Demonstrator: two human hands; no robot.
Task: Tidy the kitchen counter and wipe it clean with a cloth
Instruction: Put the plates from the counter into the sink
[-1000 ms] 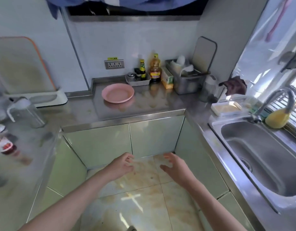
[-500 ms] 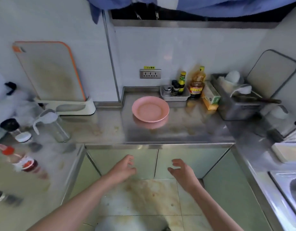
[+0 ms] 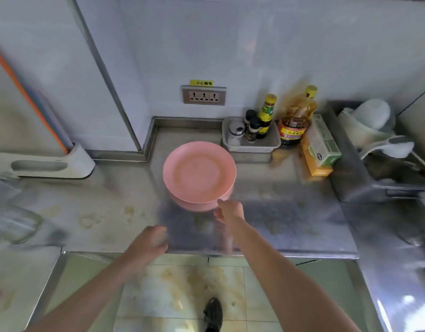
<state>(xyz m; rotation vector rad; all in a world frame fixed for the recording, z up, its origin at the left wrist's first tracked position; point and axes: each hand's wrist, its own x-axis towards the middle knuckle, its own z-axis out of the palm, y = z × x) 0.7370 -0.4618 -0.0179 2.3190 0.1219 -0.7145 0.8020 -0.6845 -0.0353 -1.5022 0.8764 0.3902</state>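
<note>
A pink plate (image 3: 199,171) lies on the steel counter (image 3: 285,216), near the middle. My right hand (image 3: 230,210) reaches over the counter with its fingertips at the plate's near right rim; the fingers are apart and hold nothing. My left hand (image 3: 150,242) hovers over the counter's front edge, lower left of the plate, fingers loosely curled, empty. Yellowish stains (image 3: 89,220) mark the counter left of the plate. No cloth is in view.
Behind the plate a small grey tray (image 3: 252,142) holds seasoning bottles, with an oil bottle (image 3: 295,123) and a green-and-orange box (image 3: 320,147) beside it. A steel dish rack (image 3: 360,178) stands at right. A cutting board holder (image 3: 51,164) and a glass jug (image 3: 12,224) are at left.
The view has moved closer to the counter. Both hands have risen from in front of the cabinet doors to over the counter, the right one up to the plate's rim.
</note>
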